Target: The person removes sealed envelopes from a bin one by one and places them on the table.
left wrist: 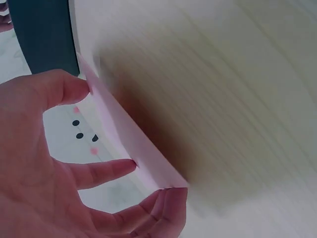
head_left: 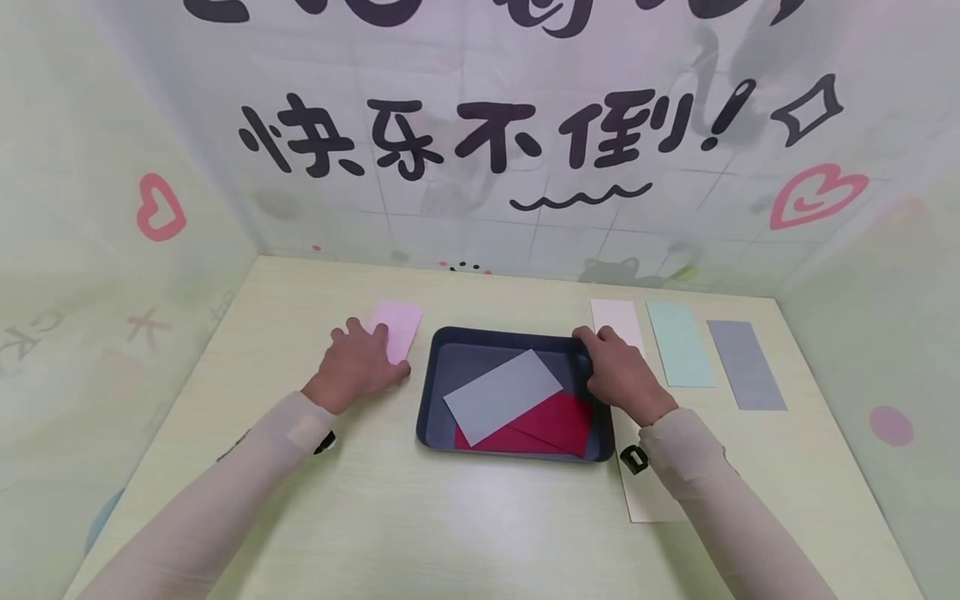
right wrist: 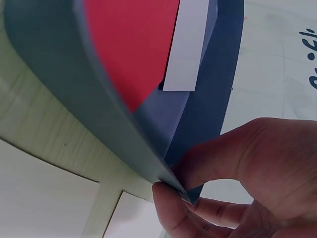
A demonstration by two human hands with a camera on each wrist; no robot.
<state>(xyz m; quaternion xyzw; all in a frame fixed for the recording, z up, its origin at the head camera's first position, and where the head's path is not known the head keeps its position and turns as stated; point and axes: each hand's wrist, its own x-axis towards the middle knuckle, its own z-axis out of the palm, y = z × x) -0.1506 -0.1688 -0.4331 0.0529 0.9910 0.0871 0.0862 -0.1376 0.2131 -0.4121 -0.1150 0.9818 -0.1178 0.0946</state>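
Note:
My left hand (head_left: 358,360) holds a pink paper card (head_left: 399,323) left of the tray. In the left wrist view the thumb and fingertips grip the edges of the pink card (left wrist: 131,134), which stands tilted close over the table. At the far right corner of a dark rectangular tray (head_left: 425,400), my right hand (head_left: 618,371) pinches the rim, thumb inside and fingers outside. Inside the tray, a light grey card (head_left: 502,396) lies slantwise over red paper pieces (head_left: 558,423). The red paper (right wrist: 136,44) also shows in the right wrist view.
Right of the tray lie a white card (head_left: 618,321), a mint green card (head_left: 681,343) and a grey-blue card (head_left: 746,364). Another pale card (head_left: 651,500) lies partly under the right forearm. A printed panel (head_left: 465,225) stands along the back edge of the wooden table (head_left: 450,533).

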